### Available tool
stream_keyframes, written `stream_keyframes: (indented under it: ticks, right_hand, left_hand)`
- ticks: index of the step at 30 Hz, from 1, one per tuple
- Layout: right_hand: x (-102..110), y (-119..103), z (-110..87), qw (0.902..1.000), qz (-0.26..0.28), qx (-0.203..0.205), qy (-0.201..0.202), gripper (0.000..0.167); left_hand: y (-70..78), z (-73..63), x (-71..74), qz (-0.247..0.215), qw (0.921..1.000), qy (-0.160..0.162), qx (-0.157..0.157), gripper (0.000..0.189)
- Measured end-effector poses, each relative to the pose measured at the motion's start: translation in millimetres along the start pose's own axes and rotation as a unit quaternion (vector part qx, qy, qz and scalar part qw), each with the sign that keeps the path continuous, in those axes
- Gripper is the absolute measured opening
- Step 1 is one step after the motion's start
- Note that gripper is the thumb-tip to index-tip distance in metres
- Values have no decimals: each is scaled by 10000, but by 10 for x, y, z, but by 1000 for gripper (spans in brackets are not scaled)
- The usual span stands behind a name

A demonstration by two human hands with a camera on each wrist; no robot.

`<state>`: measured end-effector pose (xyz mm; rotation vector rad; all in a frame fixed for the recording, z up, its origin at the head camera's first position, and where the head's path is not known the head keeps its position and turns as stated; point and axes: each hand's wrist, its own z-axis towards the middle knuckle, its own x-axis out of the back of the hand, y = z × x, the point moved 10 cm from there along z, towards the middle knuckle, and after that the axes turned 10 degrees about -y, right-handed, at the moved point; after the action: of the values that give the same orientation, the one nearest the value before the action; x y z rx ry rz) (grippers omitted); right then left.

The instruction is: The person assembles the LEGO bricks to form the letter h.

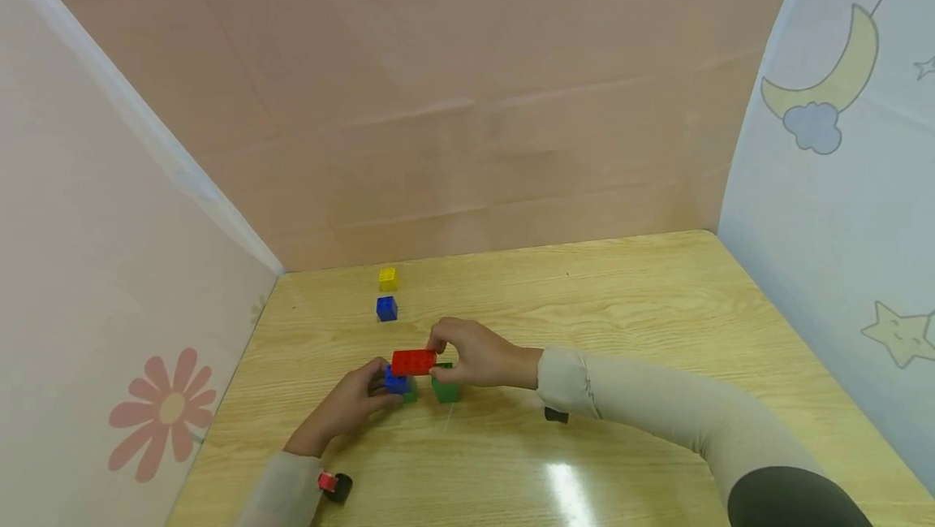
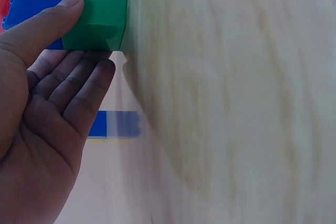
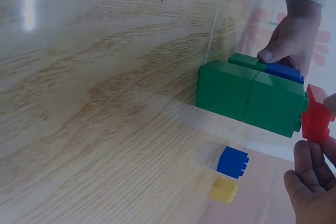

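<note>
My right hand pinches a long red toy brick by its right end, just above two short stacks. In the right wrist view, a small gap shows between the red brick and the studs of a stack of two green bricks. Beside that stands the other stack, a blue brick on top of a green brick. My left hand holds this stack from the left, thumb on the near side and fingers behind. Whether red touches blue, I cannot tell.
Farther back on the wooden table lie a loose blue brick and a yellow brick. A small black object lies under the right forearm. Fabric walls border the back and sides.
</note>
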<state>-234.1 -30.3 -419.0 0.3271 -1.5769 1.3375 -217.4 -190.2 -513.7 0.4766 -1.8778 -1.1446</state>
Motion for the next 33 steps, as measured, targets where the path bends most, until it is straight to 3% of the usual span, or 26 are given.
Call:
stream_keyframes:
  ticks: [3, 10, 13, 21, 26, 33]
  right_hand:
    - [-19, 11, -3, 10000, -4, 5, -32, 21]
    - [-57, 3, -26, 9999, -15, 128, -34, 21]
    - [-62, -5, -33, 9999, 5, 158, -35, 21]
    - [-36, -40, -43, 9997, 16, 225, 32, 22]
    - [-8, -85, -35, 9996, -96, 268, 76, 23]
    - [-36, -87, -43, 9998, -72, 167, -32, 24]
  left_hand:
    - [17, 15, -20, -50, 10000, -47, -48, 33]
    - [334, -49, -47, -16, 9999, -122, -117, 30]
    - [384, -62, -46, -43, 9998, -119, -129, 30]
    - [57, 36, -72, -14, 9998, -137, -163, 37]
    - [83, 42, -88, 4, 9993, -178, -315, 47]
    - [91, 35, -110, 7, 9997, -176, -155, 42]
